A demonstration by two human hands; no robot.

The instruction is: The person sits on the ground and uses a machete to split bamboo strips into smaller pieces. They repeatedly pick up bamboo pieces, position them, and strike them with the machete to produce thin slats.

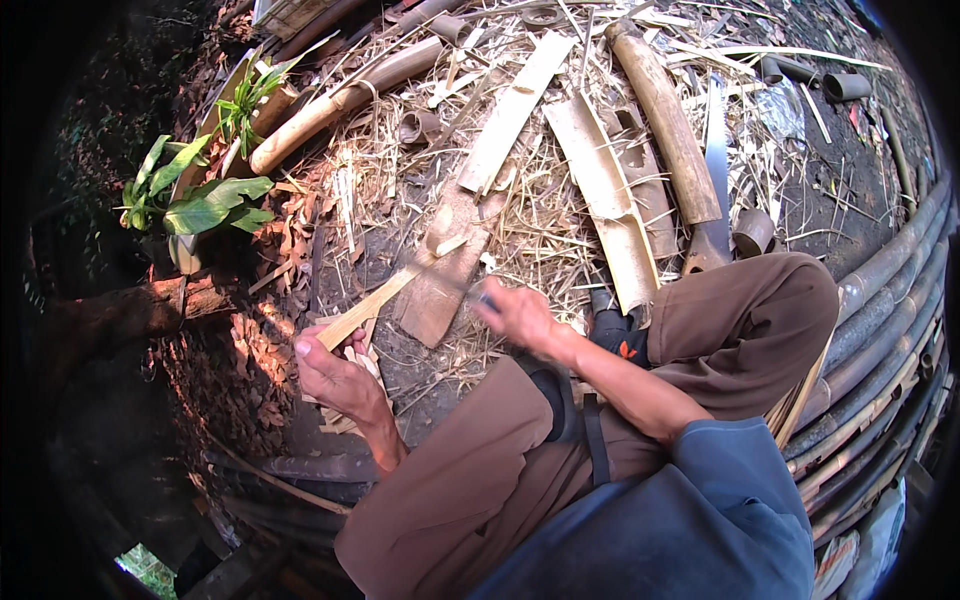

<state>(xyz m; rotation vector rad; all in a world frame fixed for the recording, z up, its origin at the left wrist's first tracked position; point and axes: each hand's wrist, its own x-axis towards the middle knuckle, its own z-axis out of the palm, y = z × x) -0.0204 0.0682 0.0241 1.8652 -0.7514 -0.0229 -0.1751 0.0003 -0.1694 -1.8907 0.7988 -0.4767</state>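
Observation:
My left hand [340, 378] is closed around the near end of a pale split bamboo strip [372, 305]. The strip slants away to the right, its far end over a worn wooden board [430, 312] on the ground. A dark handle is gripped in my right hand [520, 318]. From it a thin blade, smeared by motion, reaches left toward the strip's far end; it looks like a knife [452, 283]. Whether the blade touches the strip, I cannot tell. Beneath my left hand lie several cut bamboo strips [372, 362], partly hidden by it.
Beyond the board lie split bamboo halves [520, 105] [600, 190], a whole bamboo length [665, 120] and a handsaw [716, 160] among shavings [545, 225]. Bamboo poles [880, 290] are stacked on the right. Leafy plants [205, 200] and a log [140, 315] are at left.

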